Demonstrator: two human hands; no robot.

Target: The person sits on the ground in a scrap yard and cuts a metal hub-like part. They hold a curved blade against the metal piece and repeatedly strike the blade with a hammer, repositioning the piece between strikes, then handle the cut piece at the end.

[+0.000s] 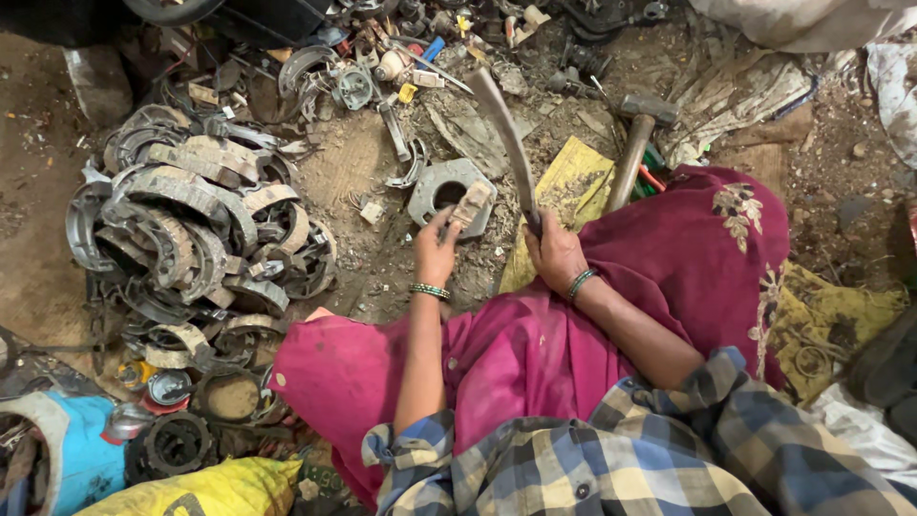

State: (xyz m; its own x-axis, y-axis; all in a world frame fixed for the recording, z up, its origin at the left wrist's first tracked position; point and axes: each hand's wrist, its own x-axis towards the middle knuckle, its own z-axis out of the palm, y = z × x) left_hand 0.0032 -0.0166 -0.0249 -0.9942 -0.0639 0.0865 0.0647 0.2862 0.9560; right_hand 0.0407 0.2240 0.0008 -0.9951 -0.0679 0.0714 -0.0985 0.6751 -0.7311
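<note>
Head view: left hand (437, 250) pinches a small lining piece (470, 204) over the metal block (449, 191). Right hand (554, 253) grips the curved blade (506, 139), long axis running up and away.

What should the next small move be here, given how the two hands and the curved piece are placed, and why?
Probably bring the small worn block in the left hand onto the grey metal plate beneath it. The right hand already grips the lower end of the curved metal strip, raised and tilted over that plate, so the strip seems poised to work on the block.
</note>
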